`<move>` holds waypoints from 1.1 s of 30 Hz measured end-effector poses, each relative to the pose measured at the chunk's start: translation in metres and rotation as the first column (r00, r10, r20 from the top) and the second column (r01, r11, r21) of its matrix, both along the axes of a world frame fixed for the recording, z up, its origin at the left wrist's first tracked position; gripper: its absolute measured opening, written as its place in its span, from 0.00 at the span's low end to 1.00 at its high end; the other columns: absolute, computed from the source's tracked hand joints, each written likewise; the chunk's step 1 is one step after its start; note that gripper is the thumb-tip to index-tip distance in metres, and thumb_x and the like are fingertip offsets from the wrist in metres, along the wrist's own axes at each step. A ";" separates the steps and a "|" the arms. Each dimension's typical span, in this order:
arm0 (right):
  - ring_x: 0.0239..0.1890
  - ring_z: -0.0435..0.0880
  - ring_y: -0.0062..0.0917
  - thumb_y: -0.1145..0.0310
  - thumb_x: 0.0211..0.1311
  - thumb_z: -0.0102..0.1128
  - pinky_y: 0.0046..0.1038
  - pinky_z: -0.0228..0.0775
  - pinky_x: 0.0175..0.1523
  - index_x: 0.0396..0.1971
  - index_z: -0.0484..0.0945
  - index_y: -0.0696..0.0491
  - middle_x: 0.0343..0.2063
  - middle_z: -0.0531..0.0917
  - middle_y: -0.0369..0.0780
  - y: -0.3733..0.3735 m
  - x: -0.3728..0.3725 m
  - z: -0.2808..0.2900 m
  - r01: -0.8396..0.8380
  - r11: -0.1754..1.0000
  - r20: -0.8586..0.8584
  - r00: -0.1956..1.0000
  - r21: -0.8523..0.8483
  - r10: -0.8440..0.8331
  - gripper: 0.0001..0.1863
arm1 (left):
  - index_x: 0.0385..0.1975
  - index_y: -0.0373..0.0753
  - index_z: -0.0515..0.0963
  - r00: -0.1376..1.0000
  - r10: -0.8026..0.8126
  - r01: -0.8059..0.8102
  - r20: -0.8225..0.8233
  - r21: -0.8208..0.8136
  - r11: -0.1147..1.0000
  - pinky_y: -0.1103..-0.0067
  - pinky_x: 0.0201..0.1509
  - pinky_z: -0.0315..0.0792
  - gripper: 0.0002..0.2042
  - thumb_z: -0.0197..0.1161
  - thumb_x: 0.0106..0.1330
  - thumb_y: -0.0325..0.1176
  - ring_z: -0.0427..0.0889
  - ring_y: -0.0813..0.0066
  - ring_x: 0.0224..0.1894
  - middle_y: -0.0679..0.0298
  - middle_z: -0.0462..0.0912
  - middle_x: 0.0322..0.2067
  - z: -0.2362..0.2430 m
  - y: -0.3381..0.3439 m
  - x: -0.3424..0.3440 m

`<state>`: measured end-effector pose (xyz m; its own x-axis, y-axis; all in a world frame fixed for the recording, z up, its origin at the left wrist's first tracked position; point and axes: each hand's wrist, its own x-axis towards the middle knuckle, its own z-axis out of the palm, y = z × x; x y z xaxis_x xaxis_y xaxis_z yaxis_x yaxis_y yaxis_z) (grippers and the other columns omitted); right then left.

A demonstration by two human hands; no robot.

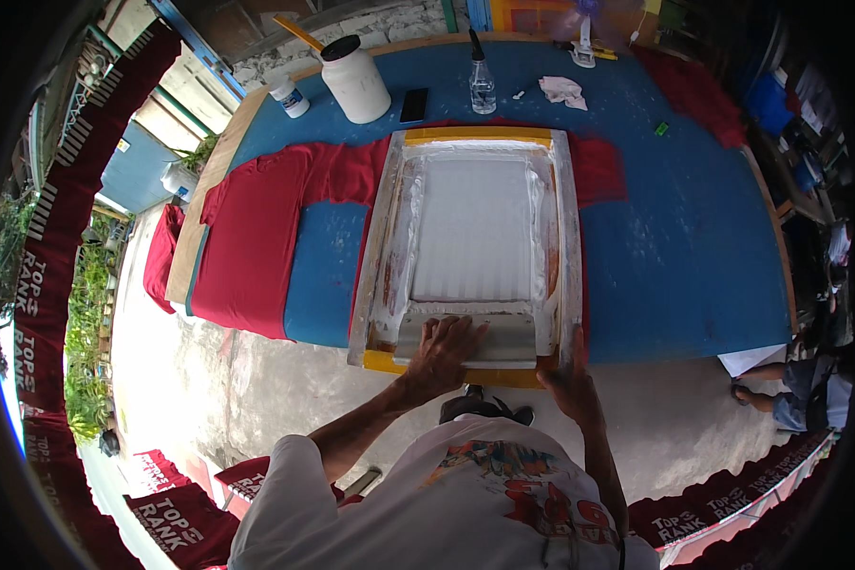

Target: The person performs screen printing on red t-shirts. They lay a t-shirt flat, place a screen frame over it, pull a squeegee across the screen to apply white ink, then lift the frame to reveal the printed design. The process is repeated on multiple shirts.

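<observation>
A screen printing frame, with wooden sides and yellow-taped ends, lies over a red shirt on the blue table. White ink coats its mesh. At the near end of the frame is a wide, flat grey squeegee. My left hand is closed on the squeegee, its fingers curled over the blade's left half. My right hand grips the near right corner of the frame, thumb on the front edge and fingers along the side; these are slightly blurred.
On the blue table, another red shirt lies left of the frame. Along the back stand a white tub, a small white jar, a black phone, a spray bottle and a crumpled cloth. Printed red shirts hang around.
</observation>
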<state>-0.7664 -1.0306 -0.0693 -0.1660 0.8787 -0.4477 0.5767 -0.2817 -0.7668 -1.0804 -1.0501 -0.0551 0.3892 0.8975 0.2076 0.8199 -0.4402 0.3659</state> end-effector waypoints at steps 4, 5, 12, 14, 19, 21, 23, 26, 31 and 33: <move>0.54 0.89 0.62 0.58 0.69 0.71 0.51 0.80 0.57 0.87 0.30 0.41 0.49 0.88 0.65 0.000 -0.003 0.005 -0.033 0.999 0.049 0.998 -0.021 0.034 0.62 | 0.76 0.38 0.71 0.999 -0.010 0.011 -0.038 0.028 1.000 0.46 0.71 0.64 0.45 0.79 0.52 0.33 0.71 0.41 0.71 0.40 0.72 0.66 -0.008 -0.007 -0.005; 0.51 0.90 0.60 0.59 0.71 0.70 0.48 0.80 0.57 0.87 0.28 0.40 0.46 0.89 0.63 -0.001 -0.004 0.005 -0.037 0.999 0.065 0.997 -0.018 0.039 0.62 | 0.76 0.38 0.71 1.000 -0.004 0.004 -0.025 0.013 1.000 0.46 0.71 0.64 0.45 0.79 0.52 0.33 0.71 0.40 0.71 0.40 0.72 0.66 -0.010 -0.008 -0.007; 0.57 0.87 0.54 0.55 0.72 0.70 0.46 0.79 0.60 0.87 0.31 0.46 0.61 0.82 0.65 0.004 -0.001 -0.006 -0.075 0.997 -0.002 0.997 0.009 0.075 0.61 | 0.79 0.40 0.67 0.998 0.017 -0.014 0.062 -0.063 0.998 0.44 0.74 0.62 0.47 0.79 0.54 0.37 0.67 0.37 0.74 0.37 0.67 0.71 -0.006 -0.011 -0.006; 0.65 0.82 0.59 0.53 0.71 0.72 0.50 0.76 0.65 0.87 0.33 0.50 0.65 0.78 0.67 0.008 0.001 -0.007 -0.072 0.997 -0.079 0.994 0.008 0.072 0.61 | 0.79 0.40 0.66 0.988 0.021 -0.015 0.153 -0.041 0.999 0.44 0.75 0.61 0.47 0.78 0.56 0.37 0.67 0.37 0.74 0.37 0.66 0.72 0.001 -0.013 -0.010; 0.78 0.66 0.57 0.48 0.75 0.69 0.48 0.64 0.76 0.85 0.48 0.57 0.75 0.64 0.65 0.010 0.013 -0.004 -0.112 0.957 0.040 0.994 0.269 0.105 0.53 | 0.74 0.32 0.69 0.777 0.571 -0.592 0.266 -0.002 0.806 0.48 0.73 0.61 0.36 0.71 0.69 0.42 0.70 0.42 0.68 0.43 0.73 0.67 0.003 -0.040 -0.077; 0.78 0.65 0.56 0.46 0.77 0.66 0.48 0.62 0.77 0.83 0.53 0.59 0.75 0.64 0.63 0.009 0.015 -0.009 0.014 0.980 0.040 0.999 0.200 -0.023 0.49 | 0.68 0.31 0.72 0.505 0.841 -0.838 0.193 -0.122 0.531 0.49 0.68 0.65 0.31 0.67 0.75 0.47 0.73 0.44 0.65 0.43 0.74 0.64 -0.008 -0.053 -0.115; 0.76 0.68 0.56 0.46 0.79 0.63 0.49 0.63 0.77 0.82 0.56 0.59 0.73 0.68 0.62 0.010 0.012 -0.020 0.075 0.968 -0.001 0.997 0.241 -0.077 0.46 | 0.62 0.30 0.73 0.340 0.887 -0.809 0.314 -0.384 0.445 0.55 0.58 0.73 0.29 0.63 0.79 0.53 0.80 0.47 0.56 0.42 0.79 0.54 -0.023 -0.058 -0.145; 0.73 0.73 0.52 0.46 0.82 0.59 0.44 0.65 0.76 0.79 0.63 0.59 0.69 0.75 0.58 0.014 0.008 -0.034 0.162 0.954 -0.009 0.986 0.253 -0.165 0.39 | 0.59 0.30 0.73 0.310 0.897 -0.553 0.316 -0.707 0.441 0.57 0.50 0.78 0.31 0.60 0.80 0.59 0.85 0.48 0.47 0.42 0.82 0.45 -0.039 -0.052 -0.166; 0.64 0.81 0.47 0.51 0.88 0.51 0.40 0.68 0.71 0.70 0.74 0.61 0.61 0.83 0.54 0.022 0.009 -0.020 0.202 0.935 -0.156 0.974 0.290 -0.162 0.29 | 0.56 0.29 0.74 0.417 0.870 -0.589 0.263 -0.651 0.479 0.56 0.52 0.80 0.35 0.56 0.80 0.64 0.89 0.45 0.48 0.40 0.87 0.43 -0.024 -0.041 -0.175; 0.59 0.82 0.46 0.53 0.90 0.48 0.39 0.70 0.69 0.67 0.77 0.62 0.59 0.85 0.53 0.025 0.008 0.000 0.194 0.950 -0.055 0.981 0.245 -0.186 0.27 | 0.56 0.28 0.75 0.422 0.870 -0.527 0.256 -0.712 0.465 0.56 0.53 0.80 0.35 0.55 0.80 0.64 0.89 0.44 0.50 0.39 0.88 0.44 -0.010 -0.037 -0.179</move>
